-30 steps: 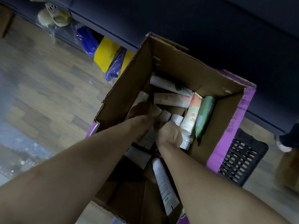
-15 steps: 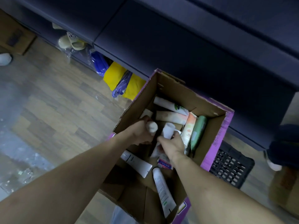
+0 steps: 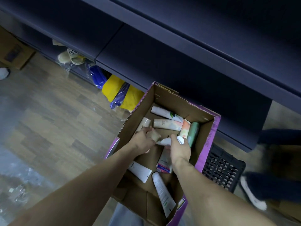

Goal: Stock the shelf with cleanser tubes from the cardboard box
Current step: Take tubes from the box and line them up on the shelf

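An open cardboard box (image 3: 210, 141) with purple outer sides stands on the floor, with several cleanser tubes lying loose in it. Both hands are inside it. My left hand (image 3: 142, 141) grips a beige tube (image 3: 155, 135) by its cap end. My right hand (image 3: 180, 150) grips white tubes (image 3: 164, 141), one round white cap (image 3: 180, 139) sticking up above the fingers. A green tube (image 3: 193, 133) and a peach tube (image 3: 184, 128) lean against the box's right wall. More white tubes (image 3: 163, 193) lie at the near end. The dark blue shelf (image 3: 179, 51) runs behind the box.
A black plastic crate (image 3: 223, 170) sits right of the box. Another person's leg and white shoe (image 3: 252, 194) are at the far right. Bagged slippers (image 3: 71, 57) and blue and yellow packets (image 3: 114, 88) lie under the shelf. Wooden floor spreads to the left.
The view has tilted up, showing more of the shelf. Both hands have lifted slightly within the box, still holding their tubes, and the white cap now stands above my right hand.
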The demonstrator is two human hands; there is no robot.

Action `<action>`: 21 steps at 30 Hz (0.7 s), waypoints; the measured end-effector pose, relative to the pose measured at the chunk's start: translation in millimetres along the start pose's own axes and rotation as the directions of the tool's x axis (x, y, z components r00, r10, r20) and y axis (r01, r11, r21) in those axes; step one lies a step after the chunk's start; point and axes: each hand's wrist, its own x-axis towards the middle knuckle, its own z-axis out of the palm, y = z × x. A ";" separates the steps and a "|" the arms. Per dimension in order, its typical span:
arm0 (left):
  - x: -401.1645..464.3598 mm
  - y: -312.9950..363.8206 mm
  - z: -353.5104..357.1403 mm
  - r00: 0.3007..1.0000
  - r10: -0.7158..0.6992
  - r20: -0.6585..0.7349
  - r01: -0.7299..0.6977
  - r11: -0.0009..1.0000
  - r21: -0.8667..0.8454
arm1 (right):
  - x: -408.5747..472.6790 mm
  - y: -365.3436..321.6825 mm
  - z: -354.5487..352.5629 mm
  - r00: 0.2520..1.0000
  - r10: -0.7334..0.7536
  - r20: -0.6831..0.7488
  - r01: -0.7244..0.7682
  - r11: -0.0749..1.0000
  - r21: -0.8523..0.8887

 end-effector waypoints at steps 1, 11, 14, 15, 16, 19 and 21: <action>-2.0 -2.9 -0.3 0.999 -0.036 0.010 0.036 0.999 -0.020 | 0.1 4.0 2.4 1.000 -0.002 -0.016 0.002 1.000 -0.026; -17.1 -4.0 -5.9 0.963 -0.268 0.038 0.261 0.881 -0.395 | -15.6 6.7 -6.3 0.992 0.123 0.014 -0.124 0.991 0.048; -16.9 -4.3 -5.2 0.971 -0.237 0.035 0.232 0.895 -0.382 | -22.0 5.4 -8.7 0.980 0.174 0.101 -0.182 0.981 0.074; -16.7 -3.5 -5.7 0.973 -0.226 0.042 0.225 0.901 -0.369 | -24.1 5.0 -9.6 0.979 0.174 0.107 -0.183 0.980 0.077; -17.7 -1.7 -6.8 0.975 -0.219 0.043 0.220 0.910 -0.351 | -25.9 5.8 -10.1 0.981 0.166 0.101 -0.175 0.981 0.089; -20.4 1.3 -10.6 0.981 -0.192 0.032 0.193 0.934 -0.299 | -33.4 6.9 -12.0 0.987 0.135 0.086 -0.144 0.982 0.120; -24.8 4.9 -14.3 0.987 -0.161 0.024 0.162 0.954 -0.251 | -38.9 6.7 -11.9 0.987 0.133 0.087 -0.145 0.979 0.141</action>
